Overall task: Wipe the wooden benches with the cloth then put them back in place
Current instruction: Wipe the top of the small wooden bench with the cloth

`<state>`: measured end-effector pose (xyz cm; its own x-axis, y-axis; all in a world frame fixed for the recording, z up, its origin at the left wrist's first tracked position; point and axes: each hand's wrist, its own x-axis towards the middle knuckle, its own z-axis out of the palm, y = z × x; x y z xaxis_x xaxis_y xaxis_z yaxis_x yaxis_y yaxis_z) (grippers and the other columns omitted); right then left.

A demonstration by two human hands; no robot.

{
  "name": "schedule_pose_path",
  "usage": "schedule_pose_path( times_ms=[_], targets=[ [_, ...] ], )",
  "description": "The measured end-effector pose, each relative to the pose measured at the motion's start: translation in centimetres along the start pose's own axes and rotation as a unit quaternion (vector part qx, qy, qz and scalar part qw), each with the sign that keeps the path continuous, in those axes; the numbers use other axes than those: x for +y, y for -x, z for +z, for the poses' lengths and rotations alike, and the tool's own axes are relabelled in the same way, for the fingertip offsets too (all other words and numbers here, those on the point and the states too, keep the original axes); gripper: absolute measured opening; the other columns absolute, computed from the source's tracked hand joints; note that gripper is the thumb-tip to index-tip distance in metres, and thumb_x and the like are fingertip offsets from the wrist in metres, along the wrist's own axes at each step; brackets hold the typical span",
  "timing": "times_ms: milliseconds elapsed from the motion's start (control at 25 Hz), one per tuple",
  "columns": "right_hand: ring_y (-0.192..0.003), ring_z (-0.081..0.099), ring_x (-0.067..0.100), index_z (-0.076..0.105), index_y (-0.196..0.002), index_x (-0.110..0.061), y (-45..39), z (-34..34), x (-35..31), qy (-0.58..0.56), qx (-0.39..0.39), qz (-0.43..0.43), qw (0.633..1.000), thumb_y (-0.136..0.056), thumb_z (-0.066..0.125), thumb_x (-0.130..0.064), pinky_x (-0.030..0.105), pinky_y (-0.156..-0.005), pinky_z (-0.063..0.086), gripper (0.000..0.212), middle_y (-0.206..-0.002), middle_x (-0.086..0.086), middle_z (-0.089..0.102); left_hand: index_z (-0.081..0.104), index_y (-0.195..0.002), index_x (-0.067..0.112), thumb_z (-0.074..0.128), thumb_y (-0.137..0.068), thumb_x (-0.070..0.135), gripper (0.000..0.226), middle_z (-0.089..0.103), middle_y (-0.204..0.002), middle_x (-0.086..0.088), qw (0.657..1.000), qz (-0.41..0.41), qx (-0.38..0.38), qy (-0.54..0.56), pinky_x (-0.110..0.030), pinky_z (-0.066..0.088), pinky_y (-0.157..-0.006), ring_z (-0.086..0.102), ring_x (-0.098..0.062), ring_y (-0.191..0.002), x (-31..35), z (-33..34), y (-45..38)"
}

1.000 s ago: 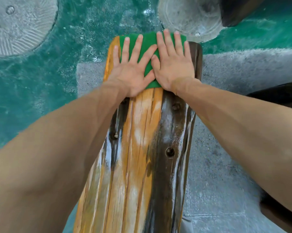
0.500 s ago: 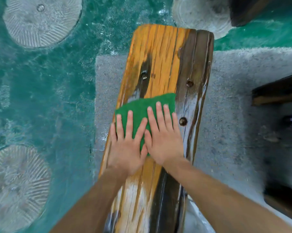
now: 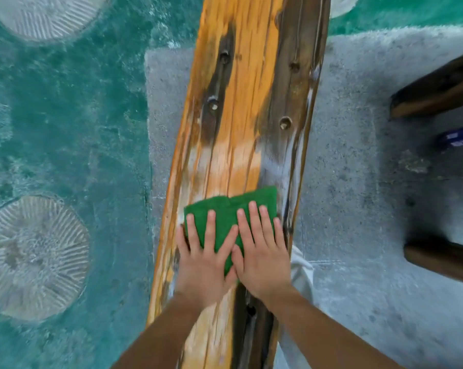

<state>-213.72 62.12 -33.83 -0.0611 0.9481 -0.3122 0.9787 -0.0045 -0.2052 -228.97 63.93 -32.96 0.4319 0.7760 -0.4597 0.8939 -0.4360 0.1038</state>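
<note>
The wooden bench (image 3: 241,107) runs through the middle of the view, from about 6 o'clock up to 12 o'clock, and it lies over a grey concrete slab (image 3: 358,182). The green cloth (image 3: 225,209) is flat on the bench top, a little below the centre of the view, towards 6 o'clock. The left hand (image 3: 203,259) presses on the cloth with straight, spread fingers, and the right hand (image 3: 262,257) does the same just beside it; the two thumbs are touching or almost touching. Neither hand grips anything: both are flat and only push down on the cloth.

The cloth seems thin and soft (it is folded, and one edge shows a small step), so it will probably bunch or slide out if the pressure is uneven; flat palms on its middle look like the safest hold. The bench top is shiny and wet in many places, with pale streaks near the cloth, so it is likely slippery. The plank seems thick, stiff and heavy, and it has cracks along the grain and several round bolt holes, where a cloth can catch. To carry it back, the person should probably take it with both hands at the long edges, near the middle of its length, not at the wet top.

At 9 o'clock there is green painted ground with round ribbed stones (image 3: 30,259). At 3 o'clock, dark wooden pieces (image 3: 438,94) stand on the slab.
</note>
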Motion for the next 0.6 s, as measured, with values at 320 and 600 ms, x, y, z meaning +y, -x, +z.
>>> schedule_pose_path(
  times_ms=[320,600],
  targets=[
    [-0.156,-0.003,0.029,0.002,-0.161,-0.019,-20.5,-7.3,9.6,0.009,0.049,0.019,0.999,-0.101,0.019,-0.05,0.051,-0.126,0.001,0.07,-0.17,0.01,0.0,-0.005,-0.157,0.043,0.012,-0.091,0.075,0.076,-0.004,-0.167,-0.021,0.995,-0.015,0.098,-0.025,-0.08,0.001,-0.111,-0.002,-0.062,-0.146,-2.0,-8.9,-21.7],
    [-0.156,-0.005,0.026,-0.002,-0.161,-0.022,-37.6,-14.3,15.2,0.038,0.072,0.035,0.996,-0.1,0.013,-0.05,0.05,-0.126,0.0,0.069,-0.17,0.007,-0.005,-0.017,-0.152,0.048,0.0,-0.084,0.079,0.077,-0.019,-0.166,-0.014,0.994,-0.018,0.099,-0.049,-0.079,-0.004,-0.11,-0.013,-0.058,-0.146,-5.2,-18.6,-39.2]
  ],
)
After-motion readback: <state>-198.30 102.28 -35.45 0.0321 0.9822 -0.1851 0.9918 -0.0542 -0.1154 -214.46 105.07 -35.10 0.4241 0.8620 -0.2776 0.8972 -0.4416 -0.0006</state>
